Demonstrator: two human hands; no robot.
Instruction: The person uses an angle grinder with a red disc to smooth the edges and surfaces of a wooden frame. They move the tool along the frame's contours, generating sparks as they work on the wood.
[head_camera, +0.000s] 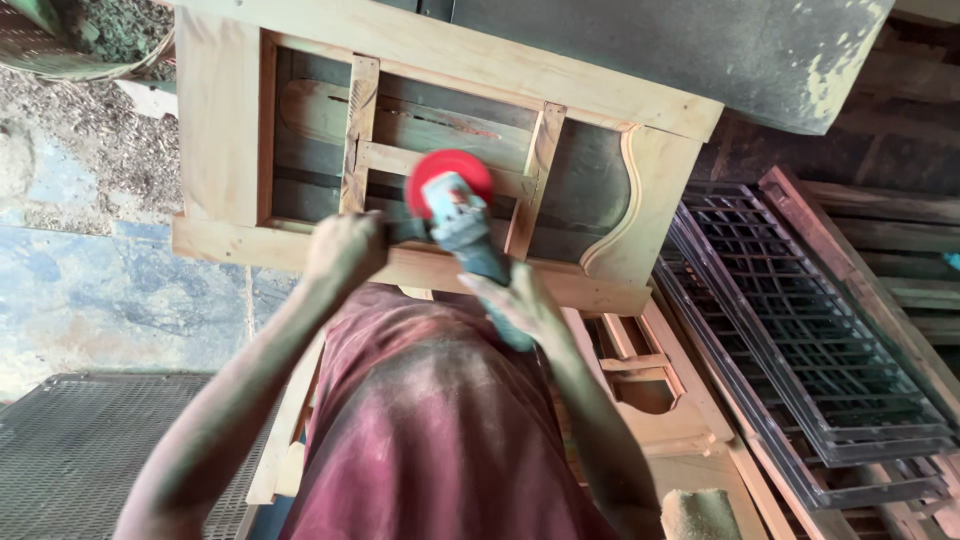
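My two hands hold an angle grinder (465, 235) with a blue-grey body and a red sanding disc (448, 172). My right hand (522, 305) wraps the rear of the body. At the tool's left side, my left hand (345, 250) is closed on what looks like a dark side handle. The disc rests against a cross rail of a pale wooden furniture frame (215, 130) with slats and a curved cut-out on its right side. My dusty maroon shirt fills the bottom centre.
Stacked dark metal window grilles (800, 330) lean at the right. A metal mesh panel (80, 450) lies at lower left. More pale wooden frame parts (650, 390) sit below the frame. Sawdust (90, 130) covers the ground at upper left. A dark grey slab (700, 50) sits at the top.
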